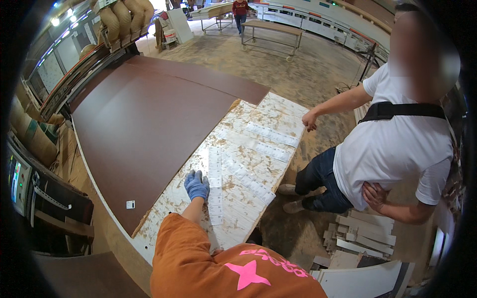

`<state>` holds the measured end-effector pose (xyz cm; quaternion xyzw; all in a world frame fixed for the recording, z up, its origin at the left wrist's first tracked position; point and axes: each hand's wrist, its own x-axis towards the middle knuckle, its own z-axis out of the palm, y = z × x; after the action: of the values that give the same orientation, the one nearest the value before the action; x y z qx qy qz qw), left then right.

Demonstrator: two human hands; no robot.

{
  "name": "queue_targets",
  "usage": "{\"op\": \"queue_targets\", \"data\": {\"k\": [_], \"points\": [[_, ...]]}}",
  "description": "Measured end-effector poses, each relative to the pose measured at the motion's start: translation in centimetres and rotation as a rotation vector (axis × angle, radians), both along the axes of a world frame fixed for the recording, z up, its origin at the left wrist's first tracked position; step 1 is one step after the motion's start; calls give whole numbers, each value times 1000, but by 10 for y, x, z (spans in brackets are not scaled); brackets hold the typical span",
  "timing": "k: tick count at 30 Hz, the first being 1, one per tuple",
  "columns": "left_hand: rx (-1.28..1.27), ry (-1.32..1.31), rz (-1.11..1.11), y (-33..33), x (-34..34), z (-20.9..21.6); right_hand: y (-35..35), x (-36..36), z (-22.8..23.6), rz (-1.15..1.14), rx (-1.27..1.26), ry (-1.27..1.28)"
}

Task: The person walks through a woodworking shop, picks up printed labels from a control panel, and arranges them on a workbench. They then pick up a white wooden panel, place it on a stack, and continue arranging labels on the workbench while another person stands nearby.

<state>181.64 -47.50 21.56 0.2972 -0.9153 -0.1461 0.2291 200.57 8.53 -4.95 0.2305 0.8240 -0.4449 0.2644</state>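
The left hand [197, 186] wears a blue knit glove and sits just right of the large brown panel [154, 114], back of the hand up, fingers slightly bent and close together. It is right beside the edge of a long white label strip [214, 196]; whether the fingers pinch that edge or simply rest there, I cannot tell. The right hand is out of view, so I cannot tell its state.

The label strip lies on the white surface [236, 226], on the part that shows to the right of the brown panel and is scattered with brownish dust. Farther right from the panel, a slanting strip [248, 179] and two more strips [272, 134] lie apart from the first one. A small white label [130, 204] sits on the brown panel itself, near its closest corner. A narrower brown board [218, 82] lies along the panel's far side.

Well to the right of the panel stands a co-worker [392, 144] in a white T-shirt with a black strap, one hand [309, 120] at the edge of the surface and the other [375, 195] against the waist. Pale offcuts [362, 233] are piled nearer than the panel and to its right. Beyond the panel's far left end hang thick ribbed hoses [126, 22].
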Motion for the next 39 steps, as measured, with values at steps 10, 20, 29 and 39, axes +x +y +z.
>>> {"op": "queue_targets", "data": {"k": [10, 20, 29, 39], "points": [[-6, 11, 4, -4, 0, -5, 6, 8, -4, -1, 1, -1], [-16, -8, 3, -1, 5, -5, 13, 25, -5, 3, -16, 28], [-25, -11, 10, -6, 2, -6, 29, 45, -33, 31, -4, 79], [-48, 30, 9, -5, 2, -7, 37, 57, -47, -1, -56, 82]]}}
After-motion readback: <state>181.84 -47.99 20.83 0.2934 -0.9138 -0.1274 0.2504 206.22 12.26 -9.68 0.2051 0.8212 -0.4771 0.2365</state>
